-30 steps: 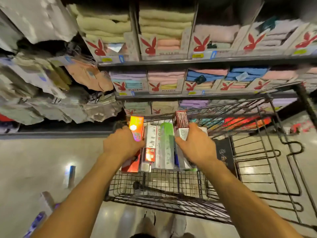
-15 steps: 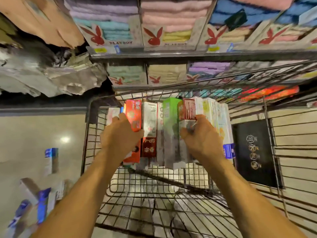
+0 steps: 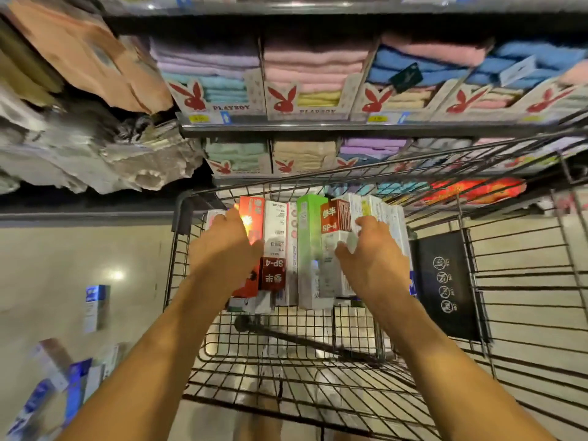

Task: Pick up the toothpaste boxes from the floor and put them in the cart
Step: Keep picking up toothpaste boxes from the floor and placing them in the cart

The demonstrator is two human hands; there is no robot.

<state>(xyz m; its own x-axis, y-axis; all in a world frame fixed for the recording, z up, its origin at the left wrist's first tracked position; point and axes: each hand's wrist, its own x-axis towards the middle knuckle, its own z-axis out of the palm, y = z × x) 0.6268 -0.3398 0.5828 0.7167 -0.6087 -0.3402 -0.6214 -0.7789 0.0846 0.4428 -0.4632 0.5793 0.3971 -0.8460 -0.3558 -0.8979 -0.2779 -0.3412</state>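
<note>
- Row of toothpaste boxes is stretching side by side inside the cart, close to its far end and nearer its far left corner; I am reading red, white and green packs in it.
- I am watching the left hand gripping the row's left end, thumb lying across an orange-red pack, fingers wrapping over the outer side.
- I am seeing the right hand gripping the row's right end, fingers curling over the white packs, thumb pressing on the front.
- I am not managing to tell whether the row is resting on the cart's wire bottom or hanging between the two hands.
- More loose boxes are lying on the floor off the cart's left side, blue and white, blurred.
- A black sign is hanging on the cart's right side.
- Shelves of folded towels are standing beyond the cart's far end.
</note>
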